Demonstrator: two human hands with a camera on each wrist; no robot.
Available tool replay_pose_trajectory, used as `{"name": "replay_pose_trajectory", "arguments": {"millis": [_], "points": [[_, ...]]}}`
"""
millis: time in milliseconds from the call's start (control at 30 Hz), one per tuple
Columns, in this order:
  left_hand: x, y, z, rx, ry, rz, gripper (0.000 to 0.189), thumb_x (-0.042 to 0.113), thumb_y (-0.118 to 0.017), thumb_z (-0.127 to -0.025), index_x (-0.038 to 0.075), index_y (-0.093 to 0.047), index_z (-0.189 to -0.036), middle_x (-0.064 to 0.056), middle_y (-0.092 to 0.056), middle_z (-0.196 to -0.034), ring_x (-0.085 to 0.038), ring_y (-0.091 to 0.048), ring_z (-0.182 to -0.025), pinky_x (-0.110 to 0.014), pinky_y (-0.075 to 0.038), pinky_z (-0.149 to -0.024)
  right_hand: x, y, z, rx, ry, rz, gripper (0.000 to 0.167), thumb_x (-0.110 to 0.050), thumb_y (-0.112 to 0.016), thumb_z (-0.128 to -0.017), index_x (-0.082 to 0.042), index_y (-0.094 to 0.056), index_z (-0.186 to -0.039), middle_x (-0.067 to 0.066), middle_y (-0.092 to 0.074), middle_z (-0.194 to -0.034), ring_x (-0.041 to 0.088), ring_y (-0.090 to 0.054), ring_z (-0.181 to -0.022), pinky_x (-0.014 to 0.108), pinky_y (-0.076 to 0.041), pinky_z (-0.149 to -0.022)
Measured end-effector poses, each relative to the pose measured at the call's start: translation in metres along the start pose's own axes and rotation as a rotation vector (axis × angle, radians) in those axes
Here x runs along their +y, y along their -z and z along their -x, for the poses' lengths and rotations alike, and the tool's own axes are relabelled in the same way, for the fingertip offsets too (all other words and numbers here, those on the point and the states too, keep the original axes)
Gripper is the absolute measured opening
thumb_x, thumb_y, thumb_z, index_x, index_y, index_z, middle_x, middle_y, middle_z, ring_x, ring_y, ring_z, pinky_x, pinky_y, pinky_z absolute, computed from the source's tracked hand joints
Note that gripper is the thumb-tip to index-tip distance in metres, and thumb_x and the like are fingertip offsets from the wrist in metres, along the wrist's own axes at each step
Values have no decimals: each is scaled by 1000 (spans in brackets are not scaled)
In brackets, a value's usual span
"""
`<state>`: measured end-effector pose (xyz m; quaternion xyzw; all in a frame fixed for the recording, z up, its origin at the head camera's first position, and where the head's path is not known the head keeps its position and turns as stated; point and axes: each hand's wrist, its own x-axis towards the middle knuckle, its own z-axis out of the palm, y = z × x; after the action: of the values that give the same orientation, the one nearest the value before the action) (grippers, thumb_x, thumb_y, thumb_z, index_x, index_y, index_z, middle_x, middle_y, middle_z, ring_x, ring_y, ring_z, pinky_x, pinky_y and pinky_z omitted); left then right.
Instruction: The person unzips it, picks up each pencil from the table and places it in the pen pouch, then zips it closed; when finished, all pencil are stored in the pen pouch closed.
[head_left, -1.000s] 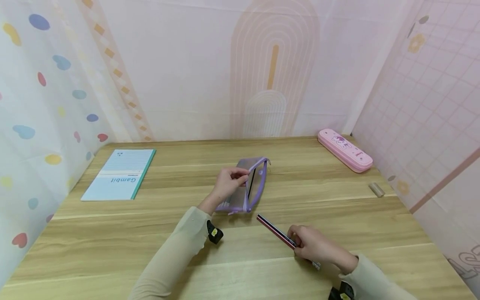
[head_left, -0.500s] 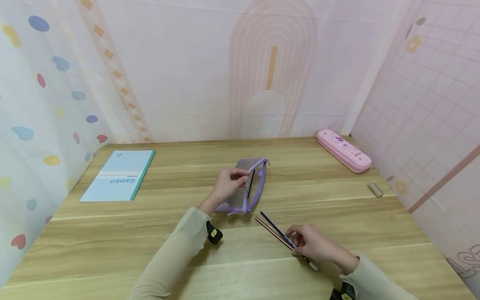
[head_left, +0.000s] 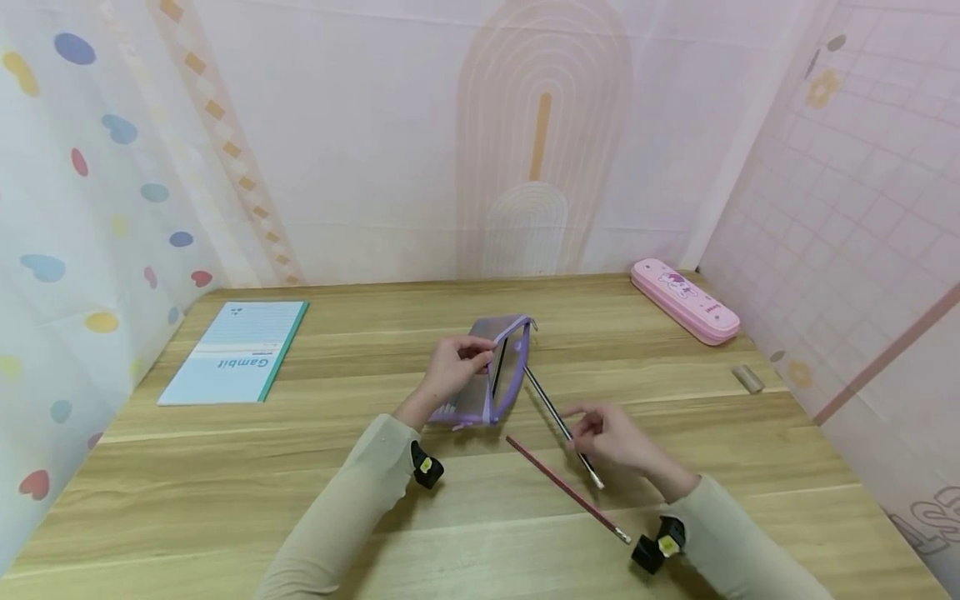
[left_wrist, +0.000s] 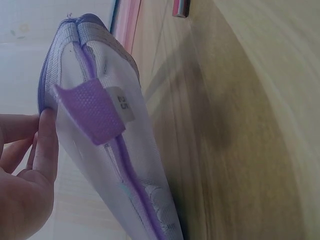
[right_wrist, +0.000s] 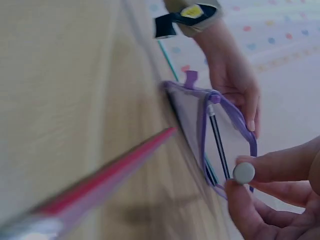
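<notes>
In the head view my left hand pinches the upper edge of a see-through pencil pouch with purple trim, keeping its mouth spread. Inside the pouch lies a dark striped pencil. My right hand pinches another dark pencil near its white end. This pencil points at the pouch's mouth, its far end right at the purple rim; whether it is inside I cannot tell. A red pencil lies on the table just in front of the right hand.
A pink pencil case stands at the back right of the wooden table, with a small grey-brown block in front of it. At the back left lies a light blue notebook. Patterned curtains close off the back and sides.
Both pencils were in my right hand; the red one now lies on the table. The right hand has carried the dark pencil up and left to the pouch. My left hand stays put.
</notes>
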<state>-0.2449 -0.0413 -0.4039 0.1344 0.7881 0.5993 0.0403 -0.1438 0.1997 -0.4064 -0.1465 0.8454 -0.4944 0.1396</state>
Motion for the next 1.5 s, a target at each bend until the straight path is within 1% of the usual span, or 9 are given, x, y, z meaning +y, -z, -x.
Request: {"name": "replay_pose_trajectory", "arguments": {"millis": [167, 367, 533, 767, 867, 1033, 1100, 1300, 1500], "points": [[0, -1, 1, -4, -4, 2, 21, 1, -58, -82, -6, -61, -102, -25, -62, -95, -13, -60, -69, -32, -56, -70, -10, -4, -31, 89, -100, -127, 42, -2, -62, -77, 4, -52, -117, 21, -62, -86, 11, -57, -63, 28, -55, -59], [0, 0, 2, 3, -6, 9, 20, 0, -58, -82, -6, -62, -101, -26, -62, -96, -25, -62, -75, -28, -56, -68, -14, -12, -65, 172, -240, -296, 44, -3, -62, -78, -3, -51, -121, 20, -62, -97, 12, -60, -66, 28, -55, -64], [1, 0, 1, -7, -21, 20, 21, 0, -57, -83, -7, -61, -101, -26, -62, -96, -35, -61, -81, -26, -56, -67, -16, -18, -83, 177, -262, -390, 46, -2, -60, -80, -4, -48, -124, 23, -60, -104, 10, -58, -66, 25, -54, -64], [0, -1, 2, -28, -27, 6, 21, 1, -58, -83, -8, -61, -102, -28, -61, -98, -29, -63, -78, -27, -56, -69, -22, -28, -95, 214, -262, -488, 47, 3, -58, -79, -1, -47, -125, 8, -58, -84, 10, -57, -63, 21, -53, -61], [10, -1, 8, -33, -26, -4, 20, -1, -58, -82, -9, -61, -101, -29, -61, -97, -21, -62, -72, -30, -56, -69, -21, -31, -98, 224, -258, -487, 47, 5, -58, -78, 0, -47, -124, 10, -58, -84, 10, -57, -62, 25, -55, -64], [6, -2, 8, -42, -52, -18, 21, 0, -57, -83, -10, -61, -101, -29, -61, -96, -17, -62, -70, -25, -56, -66, -19, -38, -101, 242, -250, -472, 45, 4, -59, -78, 2, -49, -122, 11, -60, -82, 11, -58, -62, 31, -56, -69], [-2, -3, 4, -40, -49, -14, 21, 1, -58, -83, -9, -61, -101, -28, -62, -97, -19, -62, -73, -23, -56, -65, -19, -40, -102, 255, -257, -464, 44, 3, -60, -78, 1, -50, -121, 9, -59, -81, 11, -58, -62, 29, -56, -66], [-2, -6, 2, -39, -42, -17, 20, 0, -58, -82, -7, -62, -101, -26, -63, -96, -16, -62, -72, -22, -56, -65, -19, -44, -106, 293, -273, -436, 44, 2, -63, -76, -2, -52, -119, 10, -58, -84, 12, -56, -57, 25, -55, -59], [1, -10, 1, -42, -54, 9, 19, -1, -58, -82, -8, -63, -99, -27, -63, -94, -17, -62, -71, -23, -56, -64, -19, -49, -109, 342, -222, -370, 40, 4, -62, -76, 1, -54, -115, 8, -61, -75, 8, -53, -51, 19, -51, -49]]}}
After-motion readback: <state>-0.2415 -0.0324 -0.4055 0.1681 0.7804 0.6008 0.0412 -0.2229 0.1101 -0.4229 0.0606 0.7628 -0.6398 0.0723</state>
